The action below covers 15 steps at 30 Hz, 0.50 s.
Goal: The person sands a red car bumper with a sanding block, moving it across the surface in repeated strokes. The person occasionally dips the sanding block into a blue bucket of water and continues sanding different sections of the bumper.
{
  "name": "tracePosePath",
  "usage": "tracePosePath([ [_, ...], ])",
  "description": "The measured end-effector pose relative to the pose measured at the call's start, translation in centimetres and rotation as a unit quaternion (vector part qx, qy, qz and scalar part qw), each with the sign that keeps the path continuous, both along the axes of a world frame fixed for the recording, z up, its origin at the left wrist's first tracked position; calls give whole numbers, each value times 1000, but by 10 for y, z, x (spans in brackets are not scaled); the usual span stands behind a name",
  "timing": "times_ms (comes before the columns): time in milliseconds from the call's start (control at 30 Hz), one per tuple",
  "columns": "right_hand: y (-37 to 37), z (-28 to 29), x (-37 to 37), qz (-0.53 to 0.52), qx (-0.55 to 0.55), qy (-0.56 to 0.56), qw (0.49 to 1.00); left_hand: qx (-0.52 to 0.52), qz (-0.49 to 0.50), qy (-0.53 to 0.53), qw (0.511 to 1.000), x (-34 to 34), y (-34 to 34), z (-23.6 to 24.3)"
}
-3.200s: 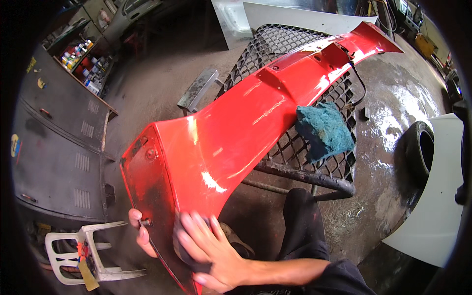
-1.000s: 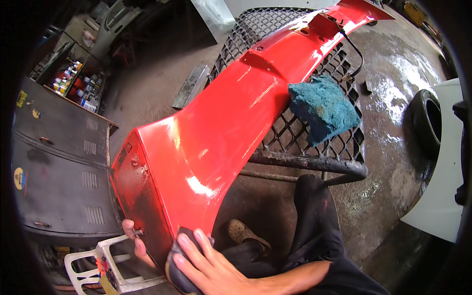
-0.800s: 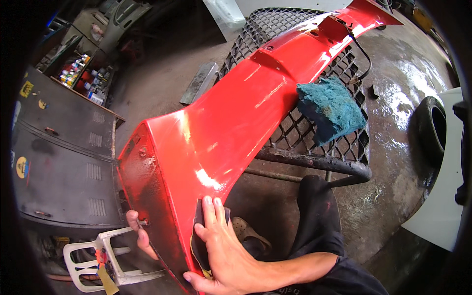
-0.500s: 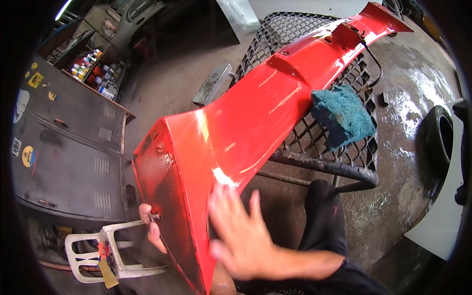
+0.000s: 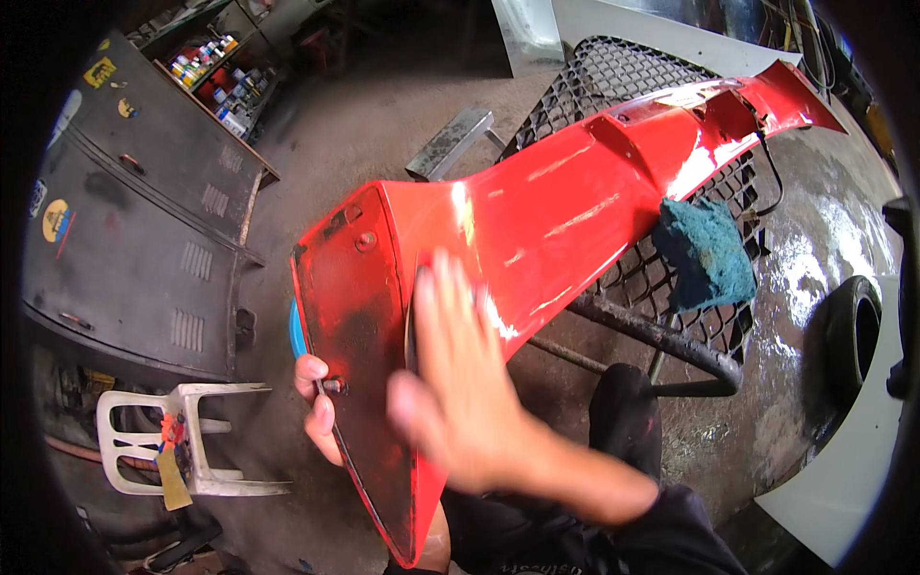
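A long, glossy red car body panel (image 5: 565,201) reaches from close in front of me to the far right, resting on a black mesh stand. Its near end has a dark, dirty red face (image 5: 359,287) with a bolt. My left hand (image 5: 321,412) grips the left edge of this face near the bolt; only its fingertips show. On the ridge beside the face lies my right hand (image 5: 465,383), fingers stretched flat and slightly blurred. A narrow dark edge shows beside these fingers; I cannot make out what it is. A ragged teal cloth (image 5: 707,254) sits beside the panel.
The mesh stand (image 5: 613,72) has a thick front bar (image 5: 661,340). At left are dark metal cabinets (image 5: 144,220), bottle shelves and an overturned white plastic chair (image 5: 196,441). A tire (image 5: 855,331) and white panel (image 5: 843,431) are at right. A blue curved rim (image 5: 295,331) shows behind the panel.
The view has shifted, so the panel's near end appears higher and further right. My right hand has moved up along the ridge toward the end face. The left hand keeps its grip.
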State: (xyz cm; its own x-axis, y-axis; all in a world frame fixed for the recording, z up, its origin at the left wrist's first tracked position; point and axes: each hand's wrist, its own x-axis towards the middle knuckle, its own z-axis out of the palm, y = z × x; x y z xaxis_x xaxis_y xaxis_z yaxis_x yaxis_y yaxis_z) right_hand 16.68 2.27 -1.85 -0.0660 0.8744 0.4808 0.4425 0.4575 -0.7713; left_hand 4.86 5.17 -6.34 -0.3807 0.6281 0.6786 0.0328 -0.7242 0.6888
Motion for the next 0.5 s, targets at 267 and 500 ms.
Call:
tracePosePath([
  [267, 10, 1, 5, -13, -2, -31, 999, -67, -285, -362, 885, -7, -15, 13],
  [500, -48, -14, -2, 76, 0, 12, 997, 174, 122, 19, 977, 5, 15, -23],
])
